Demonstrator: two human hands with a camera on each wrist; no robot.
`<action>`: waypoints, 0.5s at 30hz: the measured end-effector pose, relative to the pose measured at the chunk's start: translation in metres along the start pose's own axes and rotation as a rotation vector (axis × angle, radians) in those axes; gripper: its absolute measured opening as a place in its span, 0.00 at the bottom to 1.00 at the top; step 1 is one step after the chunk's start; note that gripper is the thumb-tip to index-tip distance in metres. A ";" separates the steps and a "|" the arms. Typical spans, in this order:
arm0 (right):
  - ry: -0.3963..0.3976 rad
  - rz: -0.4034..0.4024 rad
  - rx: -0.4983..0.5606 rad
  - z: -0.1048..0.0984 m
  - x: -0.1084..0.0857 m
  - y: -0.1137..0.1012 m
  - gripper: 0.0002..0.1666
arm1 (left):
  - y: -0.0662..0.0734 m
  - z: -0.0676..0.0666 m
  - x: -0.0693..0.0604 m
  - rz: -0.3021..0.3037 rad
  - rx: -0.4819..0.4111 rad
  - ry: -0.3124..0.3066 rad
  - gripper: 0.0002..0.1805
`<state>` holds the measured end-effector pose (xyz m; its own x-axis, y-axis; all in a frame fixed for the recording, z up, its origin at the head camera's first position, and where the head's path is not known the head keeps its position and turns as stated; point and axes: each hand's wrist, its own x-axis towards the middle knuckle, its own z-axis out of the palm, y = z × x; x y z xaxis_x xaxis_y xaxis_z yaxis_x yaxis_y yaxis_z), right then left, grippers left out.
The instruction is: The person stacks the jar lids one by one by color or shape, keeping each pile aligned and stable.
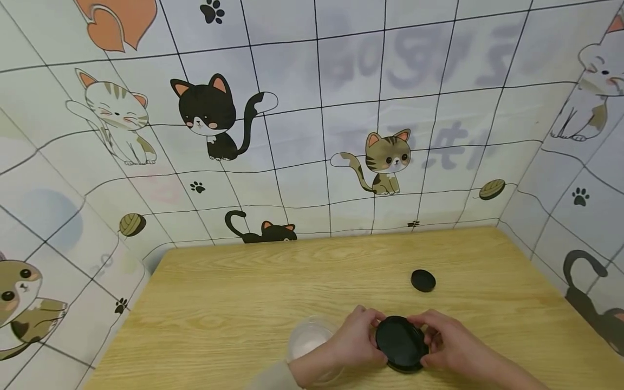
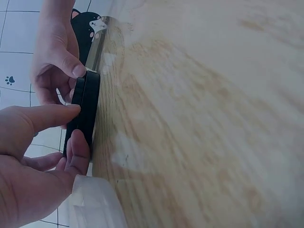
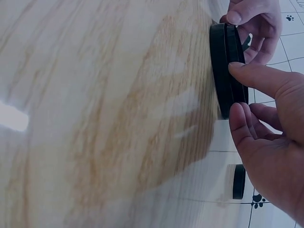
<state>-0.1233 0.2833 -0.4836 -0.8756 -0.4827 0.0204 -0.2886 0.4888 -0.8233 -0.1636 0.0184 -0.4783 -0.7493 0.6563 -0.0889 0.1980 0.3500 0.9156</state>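
Observation:
Two flat black round lids (image 1: 401, 343) appear stacked one on the other at the table's front; both wrist views show a seam between two layers. My left hand (image 1: 358, 338) holds their left edge between thumb and fingers. From the opposite side my right hand (image 1: 450, 344) grips the rim the same way. The stack (image 2: 84, 104) sits on or just above the wood; I cannot tell which. A clear round plastic container (image 1: 308, 337) stands left of the lids, partly hidden by my left wrist.
A smaller black round lid (image 1: 423, 280) lies farther back on the wooden table (image 1: 234, 303), right of the middle. Behind and at both sides hangs a white gridded sheet (image 1: 302, 130) printed with cartoon cats.

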 end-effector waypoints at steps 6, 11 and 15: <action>-0.019 0.026 0.034 -0.002 0.000 0.001 0.40 | 0.001 0.002 0.001 -0.006 0.045 0.014 0.36; -0.031 -0.004 0.032 -0.002 0.003 0.003 0.40 | 0.001 0.002 0.001 -0.005 0.089 0.030 0.35; -0.035 -0.027 -0.005 -0.002 0.006 0.002 0.41 | 0.000 0.001 0.002 0.007 0.137 0.044 0.35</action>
<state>-0.1301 0.2823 -0.4841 -0.8533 -0.5209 0.0227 -0.3143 0.4791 -0.8196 -0.1639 0.0206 -0.4786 -0.7741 0.6299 -0.0629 0.2851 0.4356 0.8538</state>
